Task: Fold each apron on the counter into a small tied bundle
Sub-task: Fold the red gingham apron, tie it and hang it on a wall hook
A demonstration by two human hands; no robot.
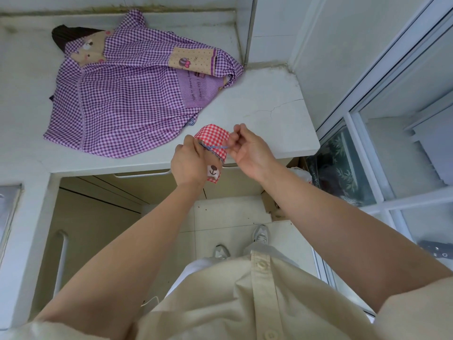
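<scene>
A red-and-white checked apron (214, 138) is rolled into a small bundle and held over the counter's front edge. My left hand (188, 163) grips the bundle from the left. A blue strap (215, 146) runs across the bundle, and my right hand (247, 149) pinches its end on the right side. A bear-face patch (212, 171) hangs below the bundle. A purple checked apron (127, 94) lies spread and rumpled on the white counter (269, 114), further back and to the left.
The counter ends at a wall corner on the right, with window frames (367, 106) beyond. Cabinet doors with metal handles (142, 173) sit below the counter. A white plastic bag (300, 173) and a cardboard box (272, 207) lie on the floor by my feet.
</scene>
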